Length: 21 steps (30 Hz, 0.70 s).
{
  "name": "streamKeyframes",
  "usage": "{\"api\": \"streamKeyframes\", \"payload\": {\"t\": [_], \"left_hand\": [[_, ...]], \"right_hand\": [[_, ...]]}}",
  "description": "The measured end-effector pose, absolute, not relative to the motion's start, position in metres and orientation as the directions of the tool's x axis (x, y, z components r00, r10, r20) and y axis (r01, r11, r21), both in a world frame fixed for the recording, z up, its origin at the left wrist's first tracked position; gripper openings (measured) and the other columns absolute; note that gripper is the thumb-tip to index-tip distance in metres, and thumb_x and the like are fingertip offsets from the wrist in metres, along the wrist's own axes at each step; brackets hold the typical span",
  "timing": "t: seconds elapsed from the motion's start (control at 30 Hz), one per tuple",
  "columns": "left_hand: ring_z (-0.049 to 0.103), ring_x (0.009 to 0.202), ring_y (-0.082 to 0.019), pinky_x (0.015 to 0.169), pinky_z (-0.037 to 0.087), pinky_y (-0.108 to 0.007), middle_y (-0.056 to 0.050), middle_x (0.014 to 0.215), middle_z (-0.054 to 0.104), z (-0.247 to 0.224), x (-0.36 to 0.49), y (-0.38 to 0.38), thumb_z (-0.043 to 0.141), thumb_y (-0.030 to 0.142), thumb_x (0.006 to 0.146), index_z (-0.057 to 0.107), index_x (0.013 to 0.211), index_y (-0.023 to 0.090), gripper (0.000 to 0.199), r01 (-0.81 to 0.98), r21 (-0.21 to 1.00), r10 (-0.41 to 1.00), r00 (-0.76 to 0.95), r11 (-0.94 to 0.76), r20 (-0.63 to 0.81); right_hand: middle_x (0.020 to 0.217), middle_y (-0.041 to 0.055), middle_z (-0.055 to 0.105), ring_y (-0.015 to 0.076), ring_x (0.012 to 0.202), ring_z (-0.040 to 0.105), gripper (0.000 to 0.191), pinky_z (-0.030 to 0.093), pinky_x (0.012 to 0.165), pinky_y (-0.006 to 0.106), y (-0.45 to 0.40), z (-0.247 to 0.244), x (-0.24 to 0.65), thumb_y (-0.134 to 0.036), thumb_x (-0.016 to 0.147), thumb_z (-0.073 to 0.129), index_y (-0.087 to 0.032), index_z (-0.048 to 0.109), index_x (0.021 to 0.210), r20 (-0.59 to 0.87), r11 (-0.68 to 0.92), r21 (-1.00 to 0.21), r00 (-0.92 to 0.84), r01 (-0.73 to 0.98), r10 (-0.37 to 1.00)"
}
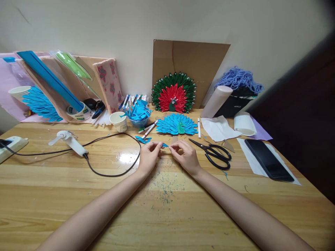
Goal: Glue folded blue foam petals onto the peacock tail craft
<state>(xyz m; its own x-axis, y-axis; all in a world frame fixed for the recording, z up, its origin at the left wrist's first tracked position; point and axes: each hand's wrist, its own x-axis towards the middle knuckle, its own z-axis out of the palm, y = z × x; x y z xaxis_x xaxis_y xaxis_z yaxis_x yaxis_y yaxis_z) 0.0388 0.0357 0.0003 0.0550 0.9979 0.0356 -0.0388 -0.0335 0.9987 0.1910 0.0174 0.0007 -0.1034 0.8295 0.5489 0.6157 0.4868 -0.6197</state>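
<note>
And here the left hand (151, 156) and right hand (186, 157) pinch a slim blue petal (164, 145) between them, just in front of the blue peacock (167, 123), black-handled scissors (206, 148) lying near the right hand.

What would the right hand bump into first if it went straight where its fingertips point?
Probably the left hand, just past the small blue piece that the right hand seems to pinch. Depth is hard to judge.
</note>
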Motion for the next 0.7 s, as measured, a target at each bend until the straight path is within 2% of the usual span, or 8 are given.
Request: {"api": "streamKeyframes", "payload": {"t": [0.2,0.43,0.57,0.7], "left_hand": [[0.051,0.053,-0.01,0.053,0.043,-0.023,-0.002,0.064,0.061,-0.0002,0.0384,0.0355,0.059,0.039,0.072,0.064,0.073,0.013,0.026,-0.043,0.998,0.998,0.054,-0.041,0.043],[0.049,0.051,-0.009,0.049,0.042,-0.021,-0.002,0.065,0.061,-0.0052,0.0366,0.0392,0.058,0.041,0.072,0.062,0.076,0.013,0.029,-0.105,0.994,0.999,-0.051,-0.022,0.017],[0.048,0.049,-0.009,0.048,0.04,-0.021,-0.001,0.064,0.061,-0.0032,0.0367,0.0383,0.058,0.041,0.073,0.062,0.073,0.013,0.028,-0.081,0.996,0.999,-0.011,-0.035,0.035],[0.049,0.052,-0.009,0.051,0.041,-0.021,-0.001,0.063,0.06,0.0012,0.0374,0.0354,0.058,0.037,0.073,0.062,0.068,0.013,0.025,-0.035,0.998,0.998,0.026,-0.059,0.06]], "right_hand": [[0.072,0.0043,0.06,0.0172,0.068,0.054,0.011,0.045,0.064,0.031,0.0174,0.0009,0.1907,-0.022,0.083,0.051,-0.019,0.058,0.075,0.532,0.475,-0.625,-0.108,0.62,0.84],[0.078,0.0058,0.063,0.0193,0.076,0.058,0.013,0.047,0.069,0.032,0.0199,0.001,0.1915,-0.02,0.084,0.049,-0.02,0.061,0.08,0.54,0.47,-0.657,-0.066,0.59,0.839],[0.08,0.0049,0.064,0.0186,0.077,0.059,0.011,0.048,0.071,0.033,0.0179,0.0033,0.1921,-0.021,0.082,0.053,-0.022,0.064,0.083,0.582,0.496,-0.668,-0.026,0.555,0.813],[0.08,0.0042,0.064,0.0176,0.076,0.059,0.011,0.049,0.071,0.032,0.017,0.0023,0.1918,-0.02,0.081,0.056,-0.022,0.065,0.086,0.586,0.518,-0.656,-0.062,0.549,0.808]]}}
